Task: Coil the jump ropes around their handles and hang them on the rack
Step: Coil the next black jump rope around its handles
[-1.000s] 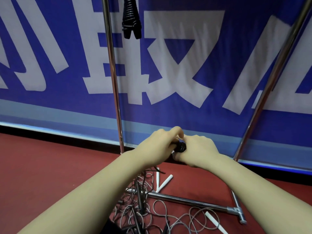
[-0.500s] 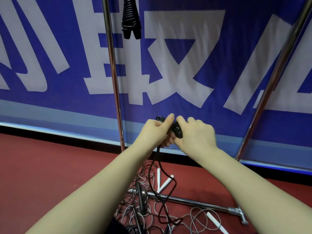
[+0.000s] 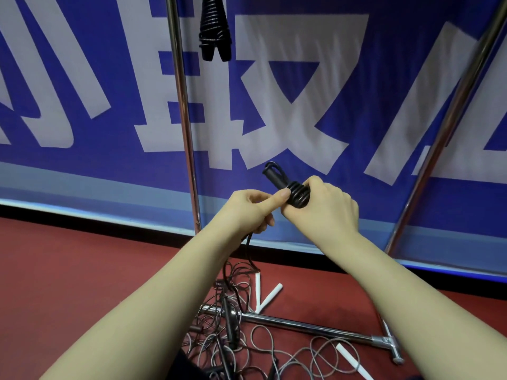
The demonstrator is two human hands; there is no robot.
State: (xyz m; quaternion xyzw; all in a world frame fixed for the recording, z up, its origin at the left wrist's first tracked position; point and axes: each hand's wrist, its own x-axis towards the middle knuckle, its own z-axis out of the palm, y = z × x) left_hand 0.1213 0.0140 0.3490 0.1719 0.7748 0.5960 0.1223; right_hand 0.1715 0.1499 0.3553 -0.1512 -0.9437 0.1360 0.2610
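Since half a second ago you have lifted both hands a little, to the right of the rack pole (image 3: 183,119), and the black handles (image 3: 275,175) now poke further out, up and toward the pole. Your right hand (image 3: 329,209) is closed round the handles, clamping the turns of cord (image 3: 297,194) already wound on so they cannot slip off. Your left hand (image 3: 244,212) pinches the loose cord, thumb tip pressed against the coil, probably to keep tension as it feeds the next wrap. From that hand the cord drops to the tangle of ropes (image 3: 227,325) on the floor (image 3: 82,283) at the pole's foot, so plenty seems left to wind. One finished bundle (image 3: 214,31) hangs high up, just right of the pole, where this one should likely join it. Keep the cord taut, or the turns may spring loose.
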